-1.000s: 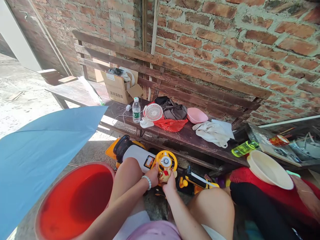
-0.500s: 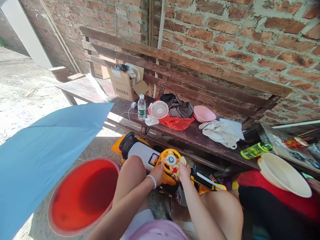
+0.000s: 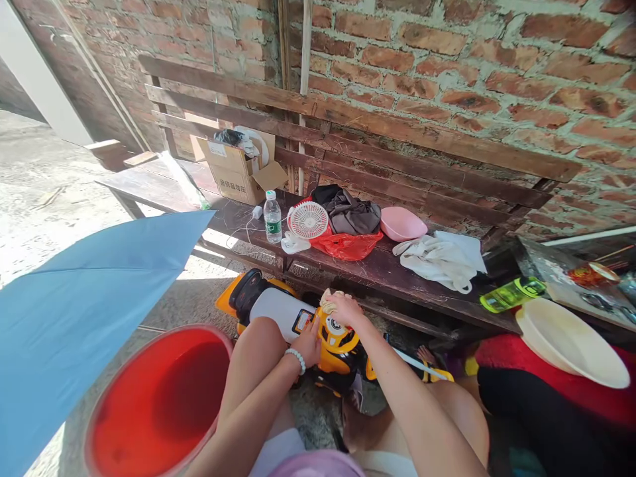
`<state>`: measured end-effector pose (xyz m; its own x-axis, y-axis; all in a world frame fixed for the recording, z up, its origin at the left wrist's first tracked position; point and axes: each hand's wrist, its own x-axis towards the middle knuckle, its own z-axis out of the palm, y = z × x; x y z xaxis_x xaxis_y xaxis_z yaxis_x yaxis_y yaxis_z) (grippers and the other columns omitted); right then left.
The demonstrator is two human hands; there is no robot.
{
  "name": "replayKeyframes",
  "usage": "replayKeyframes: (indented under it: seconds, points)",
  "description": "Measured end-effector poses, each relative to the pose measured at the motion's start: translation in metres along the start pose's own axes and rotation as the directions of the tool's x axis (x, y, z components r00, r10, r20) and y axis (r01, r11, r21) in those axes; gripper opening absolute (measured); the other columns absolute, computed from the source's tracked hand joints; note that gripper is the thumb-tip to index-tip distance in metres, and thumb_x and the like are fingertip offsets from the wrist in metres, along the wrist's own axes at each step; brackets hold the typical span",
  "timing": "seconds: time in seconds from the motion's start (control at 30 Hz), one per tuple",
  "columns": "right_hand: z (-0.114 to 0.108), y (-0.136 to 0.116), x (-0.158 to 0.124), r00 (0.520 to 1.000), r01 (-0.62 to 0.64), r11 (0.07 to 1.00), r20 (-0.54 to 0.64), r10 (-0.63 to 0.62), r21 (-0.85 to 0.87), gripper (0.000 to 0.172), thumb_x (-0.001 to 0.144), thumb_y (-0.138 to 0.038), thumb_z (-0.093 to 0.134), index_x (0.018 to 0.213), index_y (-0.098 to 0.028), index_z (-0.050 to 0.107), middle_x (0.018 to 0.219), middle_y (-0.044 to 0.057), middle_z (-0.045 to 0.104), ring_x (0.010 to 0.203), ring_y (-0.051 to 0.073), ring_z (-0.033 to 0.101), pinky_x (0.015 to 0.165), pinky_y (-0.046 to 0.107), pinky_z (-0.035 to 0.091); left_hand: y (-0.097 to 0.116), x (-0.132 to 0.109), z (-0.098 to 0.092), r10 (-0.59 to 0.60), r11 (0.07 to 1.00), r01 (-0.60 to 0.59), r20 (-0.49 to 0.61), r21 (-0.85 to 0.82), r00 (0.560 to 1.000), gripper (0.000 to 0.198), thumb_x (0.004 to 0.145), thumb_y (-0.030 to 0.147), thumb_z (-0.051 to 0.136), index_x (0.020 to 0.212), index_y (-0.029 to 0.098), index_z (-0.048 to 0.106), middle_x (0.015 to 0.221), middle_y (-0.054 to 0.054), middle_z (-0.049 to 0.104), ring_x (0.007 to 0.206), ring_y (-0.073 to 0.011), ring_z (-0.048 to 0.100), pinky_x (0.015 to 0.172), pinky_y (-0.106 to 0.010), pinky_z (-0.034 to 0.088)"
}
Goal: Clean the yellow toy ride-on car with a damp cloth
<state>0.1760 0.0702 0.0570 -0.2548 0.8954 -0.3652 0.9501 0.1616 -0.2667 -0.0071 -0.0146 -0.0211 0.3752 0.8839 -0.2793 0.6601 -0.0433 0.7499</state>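
Observation:
A yellow, white and black ride-on toy car [image 3: 283,310] lies on the ground under a dark wooden bench [image 3: 397,273]. My left hand [image 3: 309,342], with a white bead bracelet on the wrist, grips the car's yellow steering wheel [image 3: 338,331] at its left side. My right hand [image 3: 342,309] is closed on a pale yellowish cloth [image 3: 330,299] and presses it on the top of the wheel. Both my bare knees frame the car.
A red plastic basin [image 3: 149,404] stands at the lower left beside a blue umbrella [image 3: 74,311]. The bench carries a cardboard box [image 3: 238,173], water bottle [image 3: 271,217], small fan [image 3: 307,221], red bag, pink bowl [image 3: 401,224] and white cloth. A cream basin [image 3: 571,342] lies right.
My right hand has moved with the cloth from the lower front of the steering wheel up to its top edge. The left hand stays on the wheel's left side.

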Motion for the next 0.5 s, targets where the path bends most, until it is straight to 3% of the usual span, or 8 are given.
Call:
replayKeyframes:
  seconds: [0.13,0.23,0.4,0.5]
  points:
    - [0.0,-0.035,0.008,0.978,0.201,0.977,0.076,-0.195,-0.076,0.047,0.089,-0.02,0.067,0.13,-0.037,0.081,0.139,0.008,0.074,0.139,0.032,0.057,0.114,0.044,0.042,0.001,0.01,-0.009,0.052,0.997,-0.049,-0.05,0.053,0.997,0.071,0.092,0.017,0.051,0.163,0.013,0.05,0.167,-0.019,0.055,0.164,-0.0324,0.04,0.14,-0.052,0.028]
    - [-0.001,-0.037,0.014,0.988,0.148,0.989,0.046,-0.149,0.015,0.041,0.081,-0.02,0.072,0.116,-0.038,0.086,0.127,0.006,0.079,0.13,0.031,0.062,0.113,0.043,0.044,0.008,0.009,-0.011,0.007,0.998,-0.004,-0.048,0.069,0.999,0.076,0.091,0.012,0.051,0.167,0.012,0.046,0.173,-0.018,0.049,0.167,-0.0298,0.036,0.142,-0.047,0.025]
    - [-0.007,0.007,0.019,0.998,-0.028,0.946,-0.045,0.045,0.323,0.048,0.07,-0.016,0.074,0.111,-0.037,0.087,0.113,0.002,0.082,0.11,0.026,0.07,0.102,0.037,0.049,0.02,0.004,-0.015,-0.063,0.995,0.063,-0.004,0.077,0.998,0.086,0.091,0.013,0.055,0.174,0.015,0.035,0.177,-0.014,0.045,0.167,-0.0288,0.036,0.14,-0.045,0.029]
    - [0.002,0.04,0.009,0.97,-0.124,0.812,-0.102,0.22,0.57,0.045,0.067,-0.015,0.072,0.108,-0.027,0.085,0.106,0.001,0.083,0.1,0.023,0.072,0.095,0.033,0.052,0.024,0.003,-0.017,-0.112,0.993,0.111,0.015,0.051,0.994,0.087,0.093,0.016,0.056,0.176,0.016,0.031,0.176,-0.015,0.048,0.165,-0.03,0.041,0.136,-0.044,0.036]
